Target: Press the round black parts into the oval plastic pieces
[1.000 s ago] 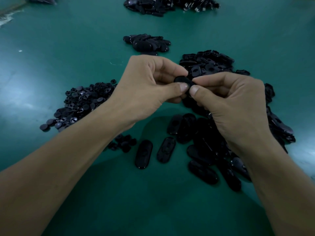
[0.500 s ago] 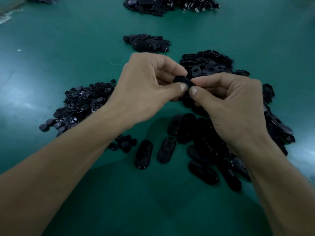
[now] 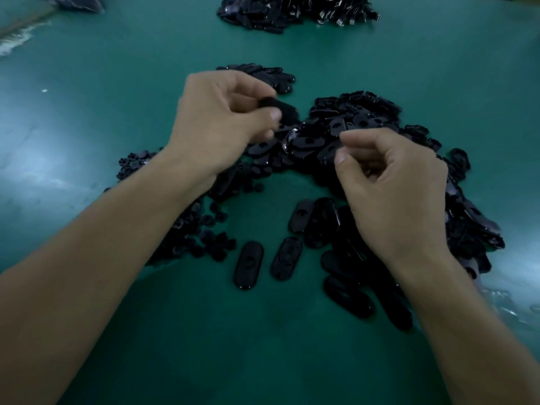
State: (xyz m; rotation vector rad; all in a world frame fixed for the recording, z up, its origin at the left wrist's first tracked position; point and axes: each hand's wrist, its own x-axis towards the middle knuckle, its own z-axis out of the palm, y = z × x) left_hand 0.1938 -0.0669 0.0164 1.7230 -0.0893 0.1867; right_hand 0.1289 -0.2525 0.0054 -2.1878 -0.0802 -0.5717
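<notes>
Head view: left hand (image 3: 225,124) fingers (image 3: 271,115) are curled and pinching one oval piece (image 3: 285,111), raised clear of the surface (image 3: 117,83). The piece is motion-blurred, so I can't tell whether a round part is seated in it.

Right hand (image 3: 394,185): thumb and index are nearly together at the near edge of the heap of oval plastic pieces (image 3: 359,118), with a dark oval right at the tips. I can't tell if it's gripped or only touched. The two hands are apart, so no pressing is going on at this instant.

Stock:
- heap of round black parts (image 3: 201,235) lies under and beside the left forearm, and there are lots of them.
- The oval heap runs from mid-frame round behind the right wrist and is large.
- loose ovals (image 3: 248,264) lie flat on the surface near the body. At least two show a centre recess, and whether it's filled is unclear.
- small stack (image 3: 277,77) of ovals sits just beyond the left hand, apart from the feed heap. My guess is it's the finished output.
- far heap (image 3: 292,10) at the top edge is dark mixed parts, role unknown.

Progress call: early. If that small stack is the done pile, it's tiny next to both feed heaps, so the bulk of the job is left. The next cycle needs a fresh oval and a round part.
</notes>
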